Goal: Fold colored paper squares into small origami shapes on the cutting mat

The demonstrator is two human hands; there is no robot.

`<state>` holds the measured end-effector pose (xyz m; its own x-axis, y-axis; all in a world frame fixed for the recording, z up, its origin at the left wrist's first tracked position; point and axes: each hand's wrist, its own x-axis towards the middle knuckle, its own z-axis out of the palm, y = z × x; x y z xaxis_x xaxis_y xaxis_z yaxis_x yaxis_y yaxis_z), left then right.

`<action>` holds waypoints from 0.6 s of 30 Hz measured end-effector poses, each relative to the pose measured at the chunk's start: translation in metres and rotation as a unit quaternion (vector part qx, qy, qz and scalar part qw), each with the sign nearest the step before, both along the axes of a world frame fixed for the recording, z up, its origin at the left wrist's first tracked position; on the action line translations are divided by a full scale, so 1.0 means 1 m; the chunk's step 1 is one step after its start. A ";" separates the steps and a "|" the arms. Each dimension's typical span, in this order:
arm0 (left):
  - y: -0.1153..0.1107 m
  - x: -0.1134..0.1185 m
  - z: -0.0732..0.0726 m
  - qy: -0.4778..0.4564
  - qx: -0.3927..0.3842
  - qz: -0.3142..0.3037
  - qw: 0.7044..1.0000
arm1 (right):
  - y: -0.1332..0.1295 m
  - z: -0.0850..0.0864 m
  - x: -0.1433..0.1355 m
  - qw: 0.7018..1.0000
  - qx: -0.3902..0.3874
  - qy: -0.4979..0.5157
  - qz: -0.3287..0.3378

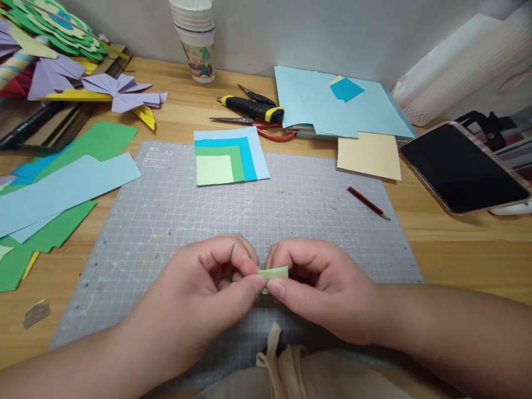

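A small pale green paper piece (pixel 277 272), which looks folded, is pinched between both hands above the grey cutting mat (pixel 166 221). My left hand (pixel 208 288) grips its left end with thumb and forefinger. On the other side my right hand (pixel 320 282) holds it with the thumb at its lower edge. The thumbs almost meet, and part of the paper is hidden by the fingers. Beyond the hands, layered squares of light blue, blue, green and pale green paper (pixel 214 169) lie at the mat's far edge.
A red-black pencil (pixel 368 203) lies on the mat's right. Scissors (pixel 276 132), a yellow-black cutter (pixel 251 108) and paper cups (pixel 199 50) stand or lie behind. Blue sheets (pixel 307 105), a tan card (pixel 369 155) and a phone (pixel 465 169) are right; paper strips (pixel 70 188) are left.
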<state>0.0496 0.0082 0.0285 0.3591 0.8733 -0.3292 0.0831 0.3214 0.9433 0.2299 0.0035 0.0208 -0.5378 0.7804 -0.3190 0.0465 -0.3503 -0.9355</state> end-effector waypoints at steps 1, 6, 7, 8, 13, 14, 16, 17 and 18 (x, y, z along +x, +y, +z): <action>0.000 0.000 0.001 -0.001 0.005 0.004 1.000 | 0.001 0.000 0.000 1.000 -0.008 0.003 -0.001; 0.003 -0.003 0.002 0.032 0.028 -0.015 0.999 | 0.004 0.003 0.000 1.000 -0.020 -0.002 0.009; 0.003 -0.004 0.002 0.035 0.022 -0.027 0.999 | 0.004 0.003 0.000 1.000 -0.022 -0.002 0.010; 0.003 -0.005 0.001 0.031 0.007 -0.038 0.999 | 0.005 0.004 0.001 1.000 -0.029 -0.001 0.009; -0.002 -0.009 -0.002 0.057 0.078 0.018 0.995 | 0.009 0.003 0.004 0.978 -0.183 0.096 -0.022; -0.002 -0.009 -0.001 0.075 0.151 0.030 0.985 | 0.010 0.003 0.004 0.966 -0.225 0.126 -0.019; -0.004 -0.010 0.002 0.107 0.283 0.021 0.953 | 0.010 0.004 0.005 0.940 -0.294 0.171 0.005; -0.004 -0.009 0.004 0.120 0.322 0.008 0.939 | 0.009 0.004 0.006 0.929 -0.322 0.184 0.020; -0.005 -0.009 0.006 0.133 0.344 -0.001 0.930 | 0.009 0.004 0.006 0.918 -0.346 0.192 0.032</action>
<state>0.0403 0.0034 0.0344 0.3475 0.9092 0.2292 0.3428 -0.3507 0.8715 0.2357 0.0126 0.0251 -0.7516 0.4260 -0.5037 -0.1996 -0.8746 -0.4419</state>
